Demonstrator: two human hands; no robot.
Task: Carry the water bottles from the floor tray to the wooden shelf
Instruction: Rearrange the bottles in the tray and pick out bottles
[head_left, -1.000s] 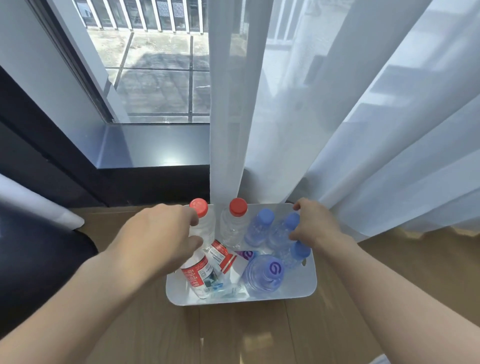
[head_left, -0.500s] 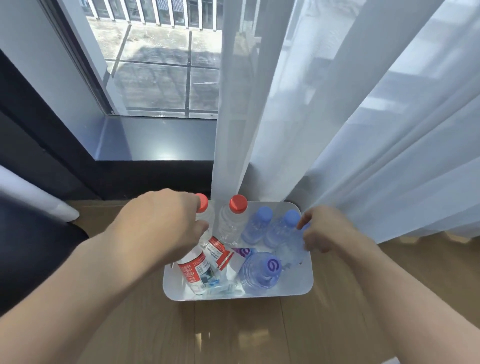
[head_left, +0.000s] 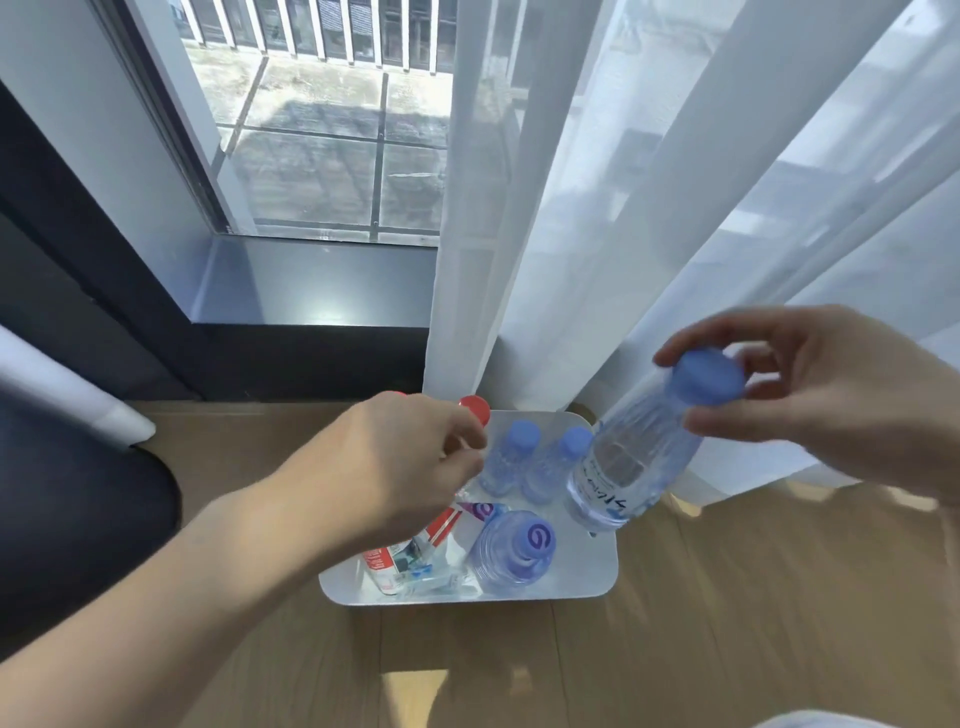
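- A blue-capped bottle is gripped at the neck by the right hand, above the right edge of the white tray.
- Blue-capped and red-capped bottles are held in the tray.
- The left hand is curled over the red-capped bottles; contact cannot be determined.

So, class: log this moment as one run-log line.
right hand: holds blue-capped bottle above tray | left hand: on red-capped bottle
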